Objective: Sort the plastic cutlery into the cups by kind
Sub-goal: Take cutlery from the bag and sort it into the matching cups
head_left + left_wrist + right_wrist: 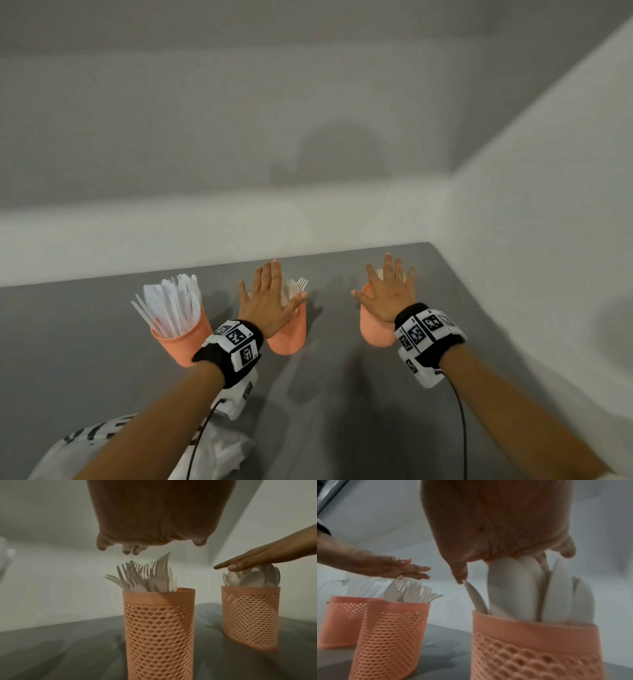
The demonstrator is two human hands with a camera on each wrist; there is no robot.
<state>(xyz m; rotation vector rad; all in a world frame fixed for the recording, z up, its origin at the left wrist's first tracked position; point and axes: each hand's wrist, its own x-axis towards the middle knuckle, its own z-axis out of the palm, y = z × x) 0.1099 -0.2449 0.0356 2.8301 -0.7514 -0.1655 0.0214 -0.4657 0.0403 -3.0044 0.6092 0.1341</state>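
Three salmon mesh cups stand in a row on the grey table (102, 377). The left cup (186, 346) holds white knives (171, 305). The middle cup (159, 632) holds white forks (147, 577). The right cup (537, 649) holds white spoons (510, 588). My left hand (270, 301) hovers flat over the forks with its fingers spread, holding nothing. My right hand (388, 291) lies flat over the spoons, fingers spread, and its palm and thumb touch the spoon bowls in the right wrist view.
White walls (548, 171) close the table in at the back and on the right, forming a corner behind the right cup. A crumpled white plastic bag (219, 452) lies at the near edge under my left forearm.
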